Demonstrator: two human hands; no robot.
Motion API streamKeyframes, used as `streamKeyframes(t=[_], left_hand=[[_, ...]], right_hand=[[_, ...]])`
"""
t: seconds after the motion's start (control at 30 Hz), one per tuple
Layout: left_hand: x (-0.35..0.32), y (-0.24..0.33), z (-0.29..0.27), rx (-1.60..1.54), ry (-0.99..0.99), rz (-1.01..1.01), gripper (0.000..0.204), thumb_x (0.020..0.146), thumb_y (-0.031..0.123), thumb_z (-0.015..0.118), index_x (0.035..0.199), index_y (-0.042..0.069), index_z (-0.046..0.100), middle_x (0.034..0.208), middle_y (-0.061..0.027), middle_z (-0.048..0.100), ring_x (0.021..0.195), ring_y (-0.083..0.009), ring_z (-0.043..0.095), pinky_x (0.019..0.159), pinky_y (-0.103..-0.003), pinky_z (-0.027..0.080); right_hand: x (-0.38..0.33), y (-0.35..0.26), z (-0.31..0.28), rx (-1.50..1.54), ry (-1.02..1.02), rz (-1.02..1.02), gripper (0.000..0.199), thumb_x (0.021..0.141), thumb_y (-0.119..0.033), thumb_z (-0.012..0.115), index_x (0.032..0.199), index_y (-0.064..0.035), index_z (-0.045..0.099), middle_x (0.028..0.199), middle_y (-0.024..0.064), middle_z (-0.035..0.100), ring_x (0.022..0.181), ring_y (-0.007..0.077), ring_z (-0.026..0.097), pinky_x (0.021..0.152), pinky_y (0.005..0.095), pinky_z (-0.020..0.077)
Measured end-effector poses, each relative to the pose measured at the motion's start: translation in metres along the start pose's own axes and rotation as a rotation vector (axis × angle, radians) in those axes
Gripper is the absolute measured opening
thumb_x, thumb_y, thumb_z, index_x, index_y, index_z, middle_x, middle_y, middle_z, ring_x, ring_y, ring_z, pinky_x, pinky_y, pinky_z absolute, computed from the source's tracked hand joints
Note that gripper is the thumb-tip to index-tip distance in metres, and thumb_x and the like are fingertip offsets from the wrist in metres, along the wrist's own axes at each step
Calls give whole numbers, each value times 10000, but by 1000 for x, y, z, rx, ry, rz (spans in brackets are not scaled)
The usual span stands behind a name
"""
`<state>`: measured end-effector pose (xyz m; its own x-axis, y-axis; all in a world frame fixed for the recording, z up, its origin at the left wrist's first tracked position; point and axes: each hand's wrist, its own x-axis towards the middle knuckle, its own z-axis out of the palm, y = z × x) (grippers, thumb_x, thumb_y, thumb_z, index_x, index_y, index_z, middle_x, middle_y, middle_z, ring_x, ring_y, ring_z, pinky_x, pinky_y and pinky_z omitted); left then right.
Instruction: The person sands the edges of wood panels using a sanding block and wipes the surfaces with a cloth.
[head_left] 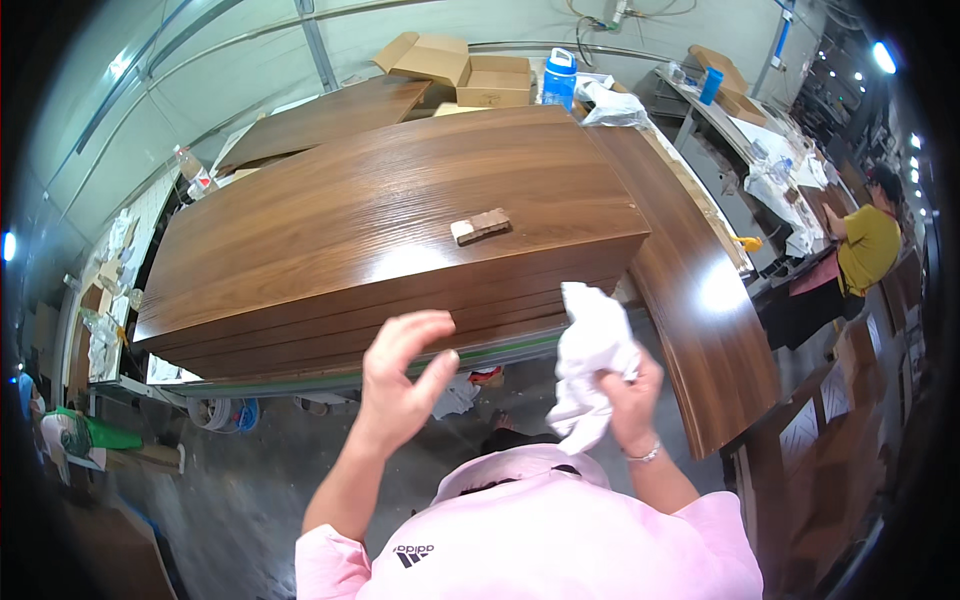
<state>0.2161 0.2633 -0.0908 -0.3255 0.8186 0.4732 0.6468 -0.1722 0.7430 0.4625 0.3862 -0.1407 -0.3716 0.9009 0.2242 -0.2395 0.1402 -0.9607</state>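
Note:
A stack of brown wood-grain panels [330, 200] lies on the bench before me. On its top rests a small block [481, 226], brown with a whitish left end. My left hand [405, 375] is raised in front of the stack's near edge, thumb and fingers apart, holding nothing. In my right hand [632, 395] is a crumpled white cloth [590, 365], gripped at its right side and hanging in front of the stack's right end. Part of the right fingers is hidden behind the cloth.
Another brown panel [700, 330] slants along the right. Behind the stack are an open cardboard box [497, 82], a blue water jug [559, 78] and a clear plastic bag [615, 105]. A plastic bottle [194, 170] stands far left. A co-worker in yellow [868, 245] is at the right bench.

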Motion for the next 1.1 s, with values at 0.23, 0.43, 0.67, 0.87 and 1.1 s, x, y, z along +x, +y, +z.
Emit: streamKeyframes(t=[0.23,0.43,0.67,0.87,1.1], left_hand=[[105,-31,6,330,29,186,263,802,86,731,1048,9,676,1083,-135,673,1019,-315,617,894,-383,500],[135,-53,26,508,-75,226,341,737,142,808,1037,46,678,963,-100,650,896,-305,585,793,-386,510],[124,-58,-6,192,164,134,268,735,14,753,992,-27,690,901,-116,657,833,-218,626,737,-307,527],[67,-60,-88,222,413,-18,285,750,27,765,1022,-20,695,909,-110,666,823,-219,627,746,-301,513],[-36,-80,-240,156,1069,-266,228,899,48,697,1108,-35,664,978,-24,641,879,-89,586,782,-230,486]], right_hand=[[75,-23,-25,-141,294,-273,304,809,18,537,1095,60,630,977,57,655,876,111,605,794,276,488],[135,-22,-8,-154,267,-364,356,803,26,549,1152,79,593,1073,68,623,956,121,568,863,279,457],[181,-17,45,-910,-139,-607,498,676,-25,642,1174,-27,627,1321,187,548,1164,403,535,968,458,459],[175,-1,100,-1133,-408,-655,473,716,-91,689,1182,-45,622,1316,162,581,1206,401,519,1008,508,396],[165,-1,125,-1220,-416,-595,464,790,-24,608,1253,-9,581,1330,191,571,1237,402,498,1067,492,356]])
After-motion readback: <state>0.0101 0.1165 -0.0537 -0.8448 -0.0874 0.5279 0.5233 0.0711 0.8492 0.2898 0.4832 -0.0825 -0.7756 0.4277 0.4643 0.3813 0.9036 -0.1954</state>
